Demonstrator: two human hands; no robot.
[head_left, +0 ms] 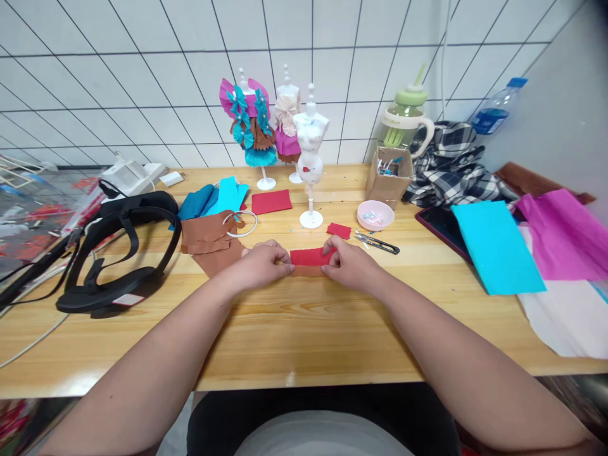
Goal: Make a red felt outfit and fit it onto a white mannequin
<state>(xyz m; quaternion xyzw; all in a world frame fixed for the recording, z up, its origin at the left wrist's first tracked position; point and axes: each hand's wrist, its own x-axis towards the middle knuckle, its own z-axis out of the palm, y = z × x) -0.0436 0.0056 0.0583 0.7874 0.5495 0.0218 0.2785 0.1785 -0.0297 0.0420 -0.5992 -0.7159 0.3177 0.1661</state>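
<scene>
Between my two hands, low over the table, is a red strip of crepe paper [311, 256] with a brown band [308, 271] along its lower edge. My left hand [267, 261] pinches the left end between thumb and fingers. At the other end, my right hand [350, 263] grips the strip the same way. A small folded red piece [339, 230] lies just beyond my right hand, with thread snips [382, 244] beside it. Brown crepe paper [211, 237] and a white ring [240, 224] are near my left hand. Straight ahead stands a white mini mannequin [311, 152].
Two dressed mannequins [254, 126] stand behind. A pink bowl [375, 216], cardboard box [388, 180] and green-lidded cup [403, 120] stand right of centre. Blue paper [498, 247] and magenta paper [565, 234] lie far right. A black headset [118, 253] sits left; a red sheet [271, 201] lies farther back.
</scene>
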